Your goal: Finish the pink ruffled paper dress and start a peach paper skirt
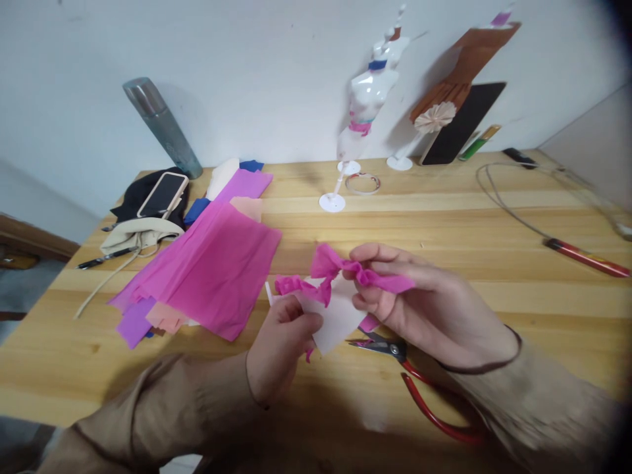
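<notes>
My left hand (289, 342) is closed, thumb and finger pinching a piece of white paper (340, 316) with a gathered pink crepe paper strip (296, 286) along its upper edge. The strip runs on to the right, twisted and ruffled, into my right hand (395, 289). There the fingers pinch its loose length, and one end lies across the palm. Red-handled scissors (395, 349) lie open on the table just below my right hand, with a pink scrap at the blades. A small pink tail hangs under my left hand.
Pink paper sheets (212, 263) lie left on the wooden table (444, 224), beside a phone (162, 195) and a flask (162, 125). White mannequin stands (370, 92), a brown paper dress (459, 72) and a black tablet (464, 125) stand at the wall. A red-handled tool (587, 257) with a cord lies right.
</notes>
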Demonstrator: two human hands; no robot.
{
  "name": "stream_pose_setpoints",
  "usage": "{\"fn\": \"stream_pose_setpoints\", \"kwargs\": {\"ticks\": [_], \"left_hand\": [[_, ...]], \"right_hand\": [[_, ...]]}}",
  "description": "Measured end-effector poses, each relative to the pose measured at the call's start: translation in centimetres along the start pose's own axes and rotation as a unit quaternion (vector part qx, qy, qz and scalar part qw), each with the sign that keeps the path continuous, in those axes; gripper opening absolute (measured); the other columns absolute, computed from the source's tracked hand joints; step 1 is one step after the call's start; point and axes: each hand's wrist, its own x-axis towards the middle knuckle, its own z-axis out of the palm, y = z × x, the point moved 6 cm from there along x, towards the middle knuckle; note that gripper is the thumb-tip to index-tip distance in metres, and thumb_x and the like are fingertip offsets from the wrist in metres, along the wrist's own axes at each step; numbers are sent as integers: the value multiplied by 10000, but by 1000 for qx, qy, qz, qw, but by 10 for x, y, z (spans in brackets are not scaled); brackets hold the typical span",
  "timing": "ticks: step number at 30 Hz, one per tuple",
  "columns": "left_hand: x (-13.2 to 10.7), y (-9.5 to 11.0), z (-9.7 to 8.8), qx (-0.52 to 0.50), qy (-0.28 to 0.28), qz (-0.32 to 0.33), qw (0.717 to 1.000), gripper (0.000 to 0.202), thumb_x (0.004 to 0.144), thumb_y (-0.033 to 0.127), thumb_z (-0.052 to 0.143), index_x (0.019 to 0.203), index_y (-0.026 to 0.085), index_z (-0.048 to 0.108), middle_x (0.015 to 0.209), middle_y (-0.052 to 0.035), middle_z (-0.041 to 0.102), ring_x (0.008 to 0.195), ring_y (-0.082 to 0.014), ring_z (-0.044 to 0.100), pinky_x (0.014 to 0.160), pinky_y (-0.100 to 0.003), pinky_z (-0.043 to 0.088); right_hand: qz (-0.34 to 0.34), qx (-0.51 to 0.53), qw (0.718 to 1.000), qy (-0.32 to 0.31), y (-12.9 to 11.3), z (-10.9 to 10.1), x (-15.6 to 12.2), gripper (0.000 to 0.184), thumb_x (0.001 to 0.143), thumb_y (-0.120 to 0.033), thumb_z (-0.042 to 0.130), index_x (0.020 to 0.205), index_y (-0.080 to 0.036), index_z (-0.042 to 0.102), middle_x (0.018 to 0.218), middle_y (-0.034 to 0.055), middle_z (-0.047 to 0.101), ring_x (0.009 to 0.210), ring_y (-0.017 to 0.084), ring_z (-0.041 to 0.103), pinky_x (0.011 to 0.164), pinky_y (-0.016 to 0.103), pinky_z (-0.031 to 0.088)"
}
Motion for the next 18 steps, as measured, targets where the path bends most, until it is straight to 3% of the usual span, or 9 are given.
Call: {"fn": "stream_pose_setpoints", "kwargs": {"ticks": [3,7,12,18], "left_hand": [[0,1,1,-5,-1,-2,1000,151,594,255,676,662,157,583,582,19,477,509,-88,402,468,-237,257],[0,4,7,-3,-30,7,1000,201,688,345,656,738,155,615,657,-13,511,546,-97,408,463,-238,248],[0,2,6,-3,-29,-6,1000,232,712,367,630,640,163,548,617,-11,470,534,-99,401,462,-239,270],[2,-1,1,-24,-13,-5,1000,268,684,344,636,558,176,471,577,-4,446,534,-102,408,485,-243,318]], "right_hand": [[19,51,998,14,8,-7,-12,104,745,-158,713,845,-180,735,744,-3,696,568,85,667,613,181,574],[46,49,998,-11,15,-9,-22,72,780,-171,707,849,-181,726,724,6,697,564,89,668,564,161,545],[60,1,998,-17,18,-9,-31,45,795,-196,710,833,-173,713,682,13,687,532,89,648,519,159,518],[92,-14,995,-31,37,-10,-44,95,796,-225,734,842,-155,690,714,20,681,549,79,629,527,173,515]]}}
